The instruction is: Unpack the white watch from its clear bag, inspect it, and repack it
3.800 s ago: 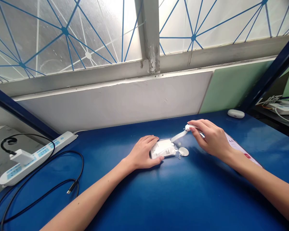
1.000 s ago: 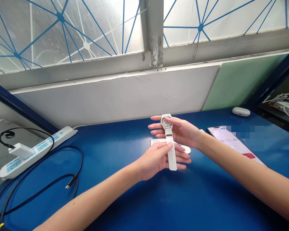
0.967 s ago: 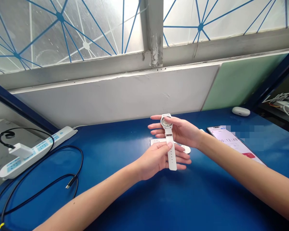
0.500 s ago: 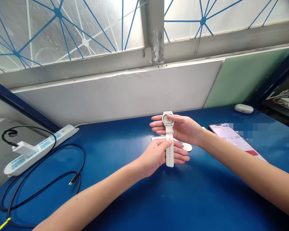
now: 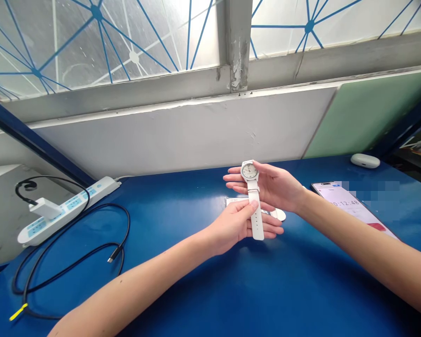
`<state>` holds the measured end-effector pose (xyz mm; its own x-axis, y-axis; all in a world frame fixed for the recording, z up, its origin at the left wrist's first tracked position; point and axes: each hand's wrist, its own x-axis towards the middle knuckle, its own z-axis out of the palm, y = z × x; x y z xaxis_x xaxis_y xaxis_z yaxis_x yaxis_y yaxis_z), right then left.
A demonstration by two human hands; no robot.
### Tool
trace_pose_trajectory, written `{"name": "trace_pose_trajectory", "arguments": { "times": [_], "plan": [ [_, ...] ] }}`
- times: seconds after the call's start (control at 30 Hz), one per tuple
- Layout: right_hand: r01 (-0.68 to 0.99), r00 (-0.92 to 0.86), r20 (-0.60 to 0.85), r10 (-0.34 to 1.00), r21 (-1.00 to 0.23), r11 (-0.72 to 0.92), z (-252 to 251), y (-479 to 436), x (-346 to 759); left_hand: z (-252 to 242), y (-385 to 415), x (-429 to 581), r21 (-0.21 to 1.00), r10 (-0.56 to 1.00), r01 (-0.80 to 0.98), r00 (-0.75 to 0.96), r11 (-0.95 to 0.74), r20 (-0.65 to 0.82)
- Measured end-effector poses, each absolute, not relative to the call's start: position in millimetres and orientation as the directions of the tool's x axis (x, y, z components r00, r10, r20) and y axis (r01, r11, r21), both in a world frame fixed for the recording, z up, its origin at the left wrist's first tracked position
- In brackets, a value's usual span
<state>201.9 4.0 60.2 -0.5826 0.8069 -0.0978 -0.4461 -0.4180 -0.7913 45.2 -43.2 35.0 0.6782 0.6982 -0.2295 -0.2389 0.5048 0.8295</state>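
A white wristwatch (image 5: 250, 171) with a round white dial is held up above the blue table, its strap hanging toward me. My left hand (image 5: 233, 223) pinches the lower strap between thumb and fingers, the fingers stretched out beneath it. At the watch head, my right hand (image 5: 275, 183) supports the case from behind, its thumb at the case's right edge. Behind my hands lies a flat white item (image 5: 232, 201), mostly hidden, and a round white piece (image 5: 278, 215) shows beside my left fingertips.
To the left are a white power strip (image 5: 72, 203) with a plugged-in charger (image 5: 46, 208) and a coiled black cable (image 5: 116, 252). On the right lie a phone (image 5: 351, 203) showing a timer and a white earbud case (image 5: 365, 161). A wall stands behind the table (image 5: 182, 299).
The watch has tilted slightly, its strap end now pointing a little to the right. My right thumb has slid off the dial to the case edge. The whole view has shifted slightly.
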Motion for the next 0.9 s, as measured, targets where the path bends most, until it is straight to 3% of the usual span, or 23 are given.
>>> {"name": "trace_pose_trajectory", "arguments": {
  "times": [0.37, 0.9],
  "plan": [
    [-0.395, -0.544, -0.106, 0.832, -0.843, -0.366, 63.9, 2.0, 203.7, 30.6, -36.9, 43.3, 0.81, 0.628, -0.26, 0.761, 0.526, -0.164],
    [-0.456, -0.58, -0.076, 0.811, -0.795, -0.401, 65.7, 4.5, 203.0, 31.1, -36.4, 39.3, 0.832, 0.652, -0.223, 0.73, 0.508, -0.203]
  ]
}}
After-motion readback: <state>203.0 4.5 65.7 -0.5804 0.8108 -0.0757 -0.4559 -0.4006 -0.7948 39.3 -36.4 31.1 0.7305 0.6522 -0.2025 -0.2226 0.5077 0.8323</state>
